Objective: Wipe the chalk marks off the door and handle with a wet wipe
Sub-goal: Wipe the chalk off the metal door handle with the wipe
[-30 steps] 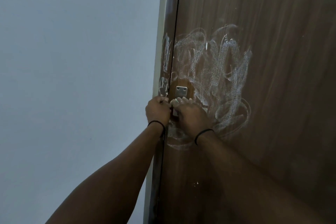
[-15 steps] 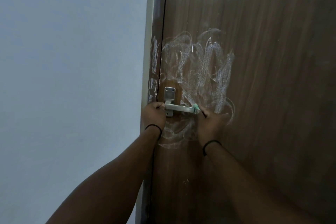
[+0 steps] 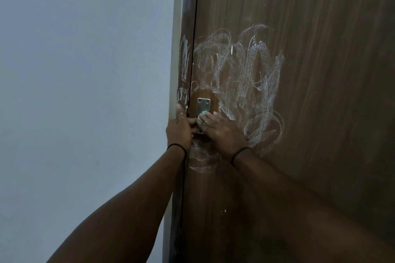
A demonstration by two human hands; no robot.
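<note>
White chalk scribbles (image 3: 248,83) cover the brown wooden door (image 3: 320,70) around the metal handle plate (image 3: 203,104), and more chalk (image 3: 184,64) marks the door frame. My right hand (image 3: 222,132) holds a bunched green wet wipe (image 3: 202,116) against the lower part of the plate, its fingers curled over the handle lever, which is hidden beneath. My left hand (image 3: 179,130) rests on the frame edge just left of the handle, with one finger pointing up and the thumb reaching toward the plate. A small patch of wood around the plate has no chalk on it.
A plain pale wall (image 3: 85,92) fills the left side. The dark gap between door and frame (image 3: 193,49) runs vertically above my left hand. A few white specks (image 3: 223,211) sit lower on the door.
My right hand slid left with the wipe, from the lever's right end to the plate, and now covers the lever. My left hand stayed at the frame edge and its finger straightened upward.
</note>
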